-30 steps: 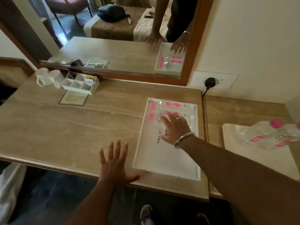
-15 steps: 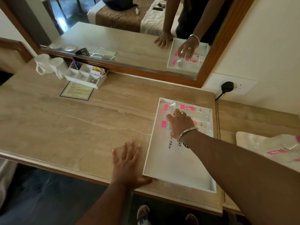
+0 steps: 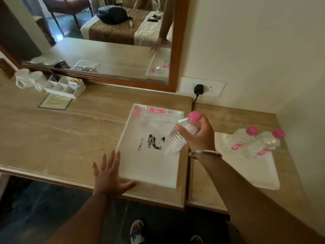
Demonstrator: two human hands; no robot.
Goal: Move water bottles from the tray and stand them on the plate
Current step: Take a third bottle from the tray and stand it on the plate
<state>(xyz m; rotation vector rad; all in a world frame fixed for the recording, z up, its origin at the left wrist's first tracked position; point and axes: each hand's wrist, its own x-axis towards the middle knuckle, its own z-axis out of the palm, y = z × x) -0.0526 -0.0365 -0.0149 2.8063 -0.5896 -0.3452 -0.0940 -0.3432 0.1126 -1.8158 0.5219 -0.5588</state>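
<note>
**Third bottle is coming off the tray**

I am keeping my left hand (image 3: pixel 112 175) spread flat and empty on the wooden desk (image 3: pixel 52 134), thumb touching the near-left corner of the white tray (image 3: pixel 149 169), same bracing spot as half a second ago. Moving right, the tray is now showing its printed logo uncovered, and one clear water bottle (image 3: pixel 154 114) is lying on its side along the far edge. Half a second ago my right hand (image 3: pixel 198 136) was pressing down on the bottles there; now it is closing around the upper body of a pink-capped bottle (image 3: pixel 181 136) and holding it tilted, cap up, in the air above the tray's right edge. Further right, two bottles (image 3: pixel 255 141) are already standing upright, just beside each other, on the far part of the white plate (image 3: pixel 255 173). I am judging the carry as underway, with one bottle left to fetch after this one
</note>
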